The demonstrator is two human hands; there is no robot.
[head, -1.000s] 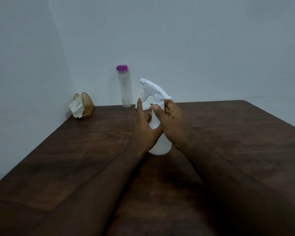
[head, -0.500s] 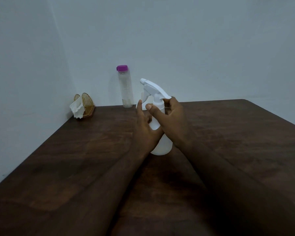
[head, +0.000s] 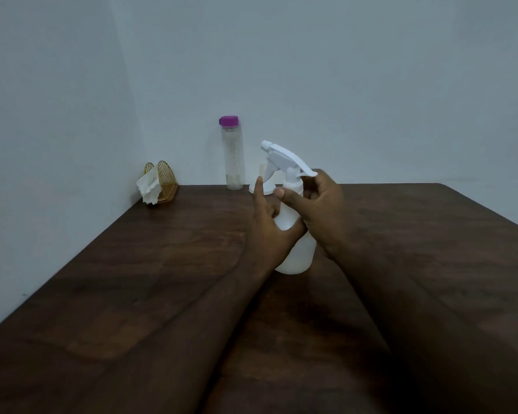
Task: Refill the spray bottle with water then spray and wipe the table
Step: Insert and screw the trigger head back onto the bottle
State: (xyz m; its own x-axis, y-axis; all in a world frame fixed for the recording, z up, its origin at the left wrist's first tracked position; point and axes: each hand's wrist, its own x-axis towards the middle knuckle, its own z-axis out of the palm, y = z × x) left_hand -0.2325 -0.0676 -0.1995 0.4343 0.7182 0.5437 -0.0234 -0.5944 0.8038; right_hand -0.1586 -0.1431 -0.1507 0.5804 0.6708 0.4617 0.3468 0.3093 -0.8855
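Where table (head: 132, 279) meets wall (head: 371, 100), water bottle (head: 233, 156) stands upright.

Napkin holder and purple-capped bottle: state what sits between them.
Nothing: in the head view, only bare table separates the napkin holder from the purple-capped bottle.

We count two bottles on the table (head: 126, 294): one white spray bottle (head: 296, 258), and one clear purple-capped bottle (head: 234, 156) at its far edge. We count one napkin holder (head: 165, 182) in the far left corner.
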